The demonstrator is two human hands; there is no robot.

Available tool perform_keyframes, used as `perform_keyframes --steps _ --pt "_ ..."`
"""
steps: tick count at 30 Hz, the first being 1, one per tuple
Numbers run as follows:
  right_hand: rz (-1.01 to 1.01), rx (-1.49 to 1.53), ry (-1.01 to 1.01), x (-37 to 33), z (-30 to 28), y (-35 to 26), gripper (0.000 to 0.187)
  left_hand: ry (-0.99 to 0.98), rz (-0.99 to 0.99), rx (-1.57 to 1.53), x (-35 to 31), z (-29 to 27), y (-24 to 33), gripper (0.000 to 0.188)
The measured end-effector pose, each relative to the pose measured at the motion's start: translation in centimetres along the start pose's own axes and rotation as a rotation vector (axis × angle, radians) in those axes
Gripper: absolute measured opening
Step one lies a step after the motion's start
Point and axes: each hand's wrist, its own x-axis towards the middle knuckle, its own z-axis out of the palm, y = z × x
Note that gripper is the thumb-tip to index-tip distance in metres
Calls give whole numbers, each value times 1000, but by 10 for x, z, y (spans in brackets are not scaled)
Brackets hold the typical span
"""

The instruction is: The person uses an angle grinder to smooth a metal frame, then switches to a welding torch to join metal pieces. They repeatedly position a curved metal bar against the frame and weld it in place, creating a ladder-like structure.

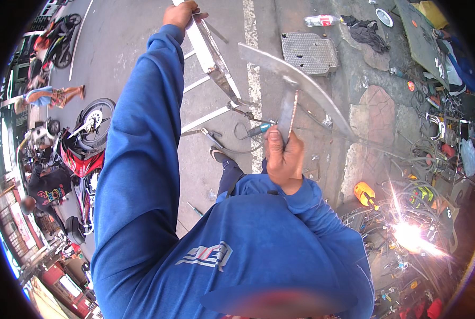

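Observation:
Stretched far forward, my left hand [181,14] is closed around the top part of a white metal frame [199,47]. The frame has light-coloured bars running off its left side and a darker metal piece at its lower end. Close to my body, my right hand [284,159] grips a flat metal strip [287,114] between thumb and fingers. A long, curved metal blade-like piece [301,80] crosses the strip's far end; whether the two are joined I cannot tell. A teal power tool [259,129] with a cord lies on the ground just left of my right hand.
Bright sparks [409,236] flare at the right among tangled cables, near a yellow-orange tool [364,194]. A grey textured plate [309,52], a plastic bottle [322,21] and a dark cloth [366,34] lie ahead. A red motorcycle [83,159] and people are on the left.

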Motion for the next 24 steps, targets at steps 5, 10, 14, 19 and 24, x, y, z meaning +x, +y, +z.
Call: perform_keyframes --steps 5,10,14,19,24 --pt "69 -131 -62 4 8 10 35 -4 -26 -117 -3 -3 6 18" --pt "19 -48 -20 -1 -4 -1 34 31 -80 -545 5 3 -6 18" --pt "-24 -135 -93 14 -6 -8 33 168 -273 -855 15 7 -9 24" --pt "-45 -101 -31 16 -11 -24 33 71 12 -144 7 -5 -3 20" --pt "-109 -136 -28 17 -15 -34 32 256 -376 -971 4 10 17 29"
